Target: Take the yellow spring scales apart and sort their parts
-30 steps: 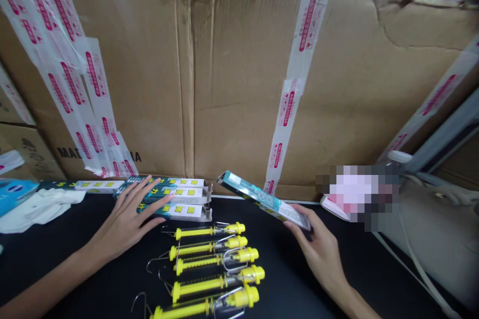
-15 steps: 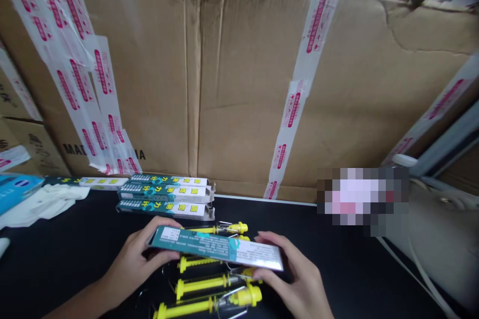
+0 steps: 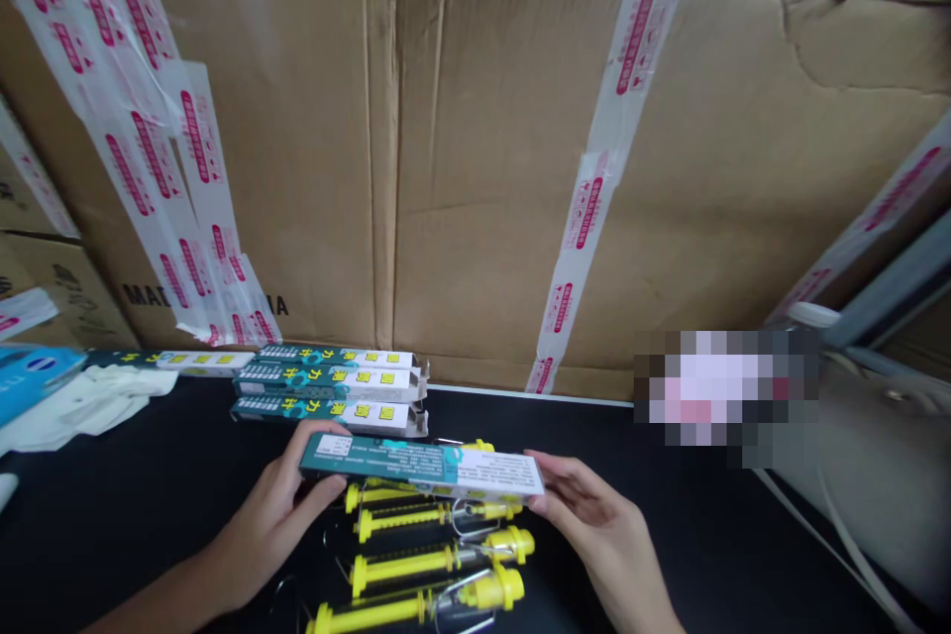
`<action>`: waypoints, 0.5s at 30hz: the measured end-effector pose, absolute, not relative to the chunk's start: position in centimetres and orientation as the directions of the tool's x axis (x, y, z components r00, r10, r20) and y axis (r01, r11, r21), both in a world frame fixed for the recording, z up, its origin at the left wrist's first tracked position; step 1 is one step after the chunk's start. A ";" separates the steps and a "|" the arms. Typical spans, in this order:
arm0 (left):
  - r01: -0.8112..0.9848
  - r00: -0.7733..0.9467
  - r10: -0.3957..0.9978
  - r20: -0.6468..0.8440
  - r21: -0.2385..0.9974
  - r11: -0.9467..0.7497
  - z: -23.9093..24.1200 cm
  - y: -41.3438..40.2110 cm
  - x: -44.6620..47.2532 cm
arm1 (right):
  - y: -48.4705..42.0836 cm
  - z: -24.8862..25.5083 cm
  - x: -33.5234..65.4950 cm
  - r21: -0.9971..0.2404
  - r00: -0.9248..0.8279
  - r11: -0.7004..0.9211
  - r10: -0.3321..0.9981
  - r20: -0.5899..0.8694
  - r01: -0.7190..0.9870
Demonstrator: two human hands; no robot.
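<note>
Green and white, the narrow box [image 3: 416, 464] hung crosswise over a row of yellow spring scales [image 3: 405, 570]; the left hand [image 3: 286, 495] grasped its left end, while the right hand [image 3: 594, 513] pinched its right end between thumb and fingers.

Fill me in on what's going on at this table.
A person is handling a narrow teal-and-white box. The left hand grips its left end, and the right hand is at its right end. The box is up over a row of yellow spring scales on the black tabletop. Behind them, three similar printed boxes lie side by side.
</note>
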State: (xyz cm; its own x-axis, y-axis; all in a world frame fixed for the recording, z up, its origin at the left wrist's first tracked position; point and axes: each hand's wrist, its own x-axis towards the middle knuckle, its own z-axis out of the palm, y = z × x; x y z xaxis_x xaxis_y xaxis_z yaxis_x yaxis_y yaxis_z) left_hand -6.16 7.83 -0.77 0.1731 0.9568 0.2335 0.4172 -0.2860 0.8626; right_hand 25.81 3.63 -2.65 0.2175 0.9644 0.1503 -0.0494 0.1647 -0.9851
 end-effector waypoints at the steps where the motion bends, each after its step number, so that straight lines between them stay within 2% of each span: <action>1: 0.438 0.171 0.957 0.235 0.852 -0.287 -0.8 7.7 -6.2 | 3.7 -2.7 25.9 -0.985 0.246 0.172 0.956 0.159 -0.031; 7: 0.521 0.142 0.959 0.245 0.806 -0.283 -0.8 7.4 -6.0 | 3.9 -3.0 25.8 -0.977 0.323 0.212 0.925 0.199 -0.005; 15: 0.480 0.064 0.974 0.219 0.849 -0.222 -1.8 8.1 -6.7 | 3.9 -2.5 25.7 -0.983 0.210 0.181 0.960 0.184 0.031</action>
State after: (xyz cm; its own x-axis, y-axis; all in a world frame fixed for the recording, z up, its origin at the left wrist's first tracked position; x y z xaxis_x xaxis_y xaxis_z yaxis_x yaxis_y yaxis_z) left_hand -6.72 8.09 -1.83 0.0643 0.9737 0.2187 0.4801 -0.2223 0.8486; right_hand 25.74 3.87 -2.55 0.2099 0.9603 0.1836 0.0307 0.1812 -0.9830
